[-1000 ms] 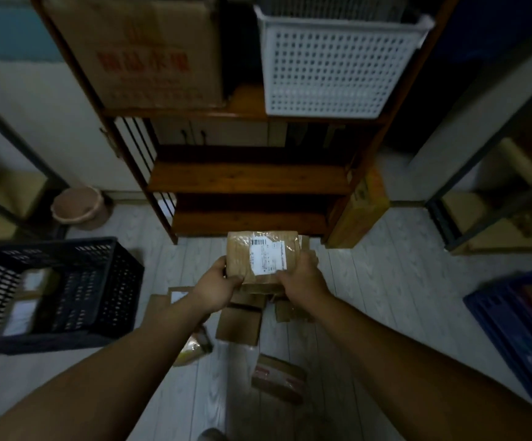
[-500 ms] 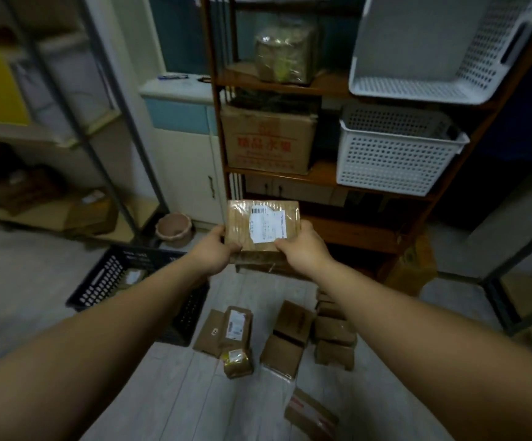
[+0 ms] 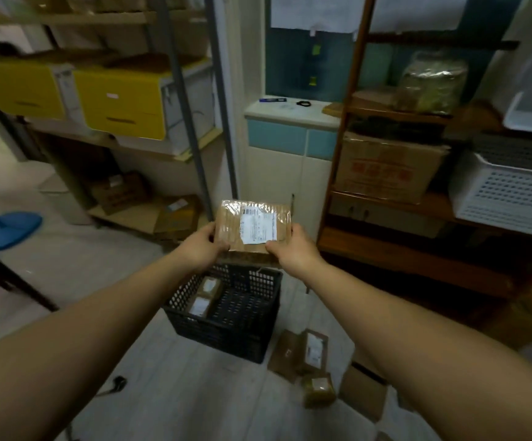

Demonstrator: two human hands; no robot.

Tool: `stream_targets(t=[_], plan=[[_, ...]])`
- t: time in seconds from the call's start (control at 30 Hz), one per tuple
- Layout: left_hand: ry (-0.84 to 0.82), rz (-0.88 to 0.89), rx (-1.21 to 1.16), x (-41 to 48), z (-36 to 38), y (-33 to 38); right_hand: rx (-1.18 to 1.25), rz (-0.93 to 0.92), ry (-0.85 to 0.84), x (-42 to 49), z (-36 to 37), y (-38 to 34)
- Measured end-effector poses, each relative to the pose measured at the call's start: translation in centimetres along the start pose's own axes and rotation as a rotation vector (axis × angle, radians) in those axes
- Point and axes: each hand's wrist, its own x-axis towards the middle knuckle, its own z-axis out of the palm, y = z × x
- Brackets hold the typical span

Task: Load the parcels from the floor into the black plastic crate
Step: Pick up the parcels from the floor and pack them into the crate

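A brown taped parcel with a white label is held flat between both hands, above the far edge of the black plastic crate. My left hand grips its left side and my right hand grips its right side. A second parcel seems stacked under it. The crate stands on the floor and holds two labelled parcels at its left side. More brown parcels lie on the floor to the right of the crate.
A wooden shelf unit with a cardboard box and white baskets stands at right. A metal rack with yellow bins is at left. A white and blue cabinet is behind the crate. A blue stool sits far left.
My view has swung left and the crate now sits under my hands. Both hands carried the parcel up from the floor pile and over toward the crate.
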Motion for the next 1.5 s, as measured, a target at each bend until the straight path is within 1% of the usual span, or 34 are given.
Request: stream_targets(t=[0.17,0.33,0.57,0.77,0.9,1.0,1.07,1.17,1.3,1.5], plan=[[-0.001,-0.048,-0.007,4.0,-5.1,-2.9,-0.010,0.019,-0.044,3.7,4.9,-2.8],[-0.009,-0.081,-0.026,10.1,-7.3,-4.4,-0.043,0.036,-0.057,9.9,7.6,-3.9],[-0.035,-0.121,0.004,20.8,-10.7,-6.2,-0.042,0.074,-0.077,19.8,11.8,-5.6],[-0.155,-0.186,0.029,28.5,-12.8,-9.4,-0.044,0.143,-0.057,24.7,15.3,-5.7],[-0.279,-0.128,0.048,33.9,-13.9,-12.4,-0.036,0.200,0.003,27.8,19.5,-4.5],[-0.334,-0.074,0.118,38.3,-13.7,-16.7,0.012,0.305,0.058,30.6,24.1,-1.6],[-0.365,-0.080,0.128,41.1,-12.6,-20.7,0.016,0.358,0.066,32.2,27.2,1.0],[-0.384,-0.111,0.145,45.3,-9.6,-27.5,0.041,0.415,0.072,34.5,31.9,6.8],[-0.423,-0.129,0.170,50.5,-3.7,-37.6,0.031,0.422,0.077,38.0,37.7,16.7],[-0.377,-0.110,0.168,56.9,4.2,-50.9,0.036,0.408,0.072,43.2,46.0,31.3]])
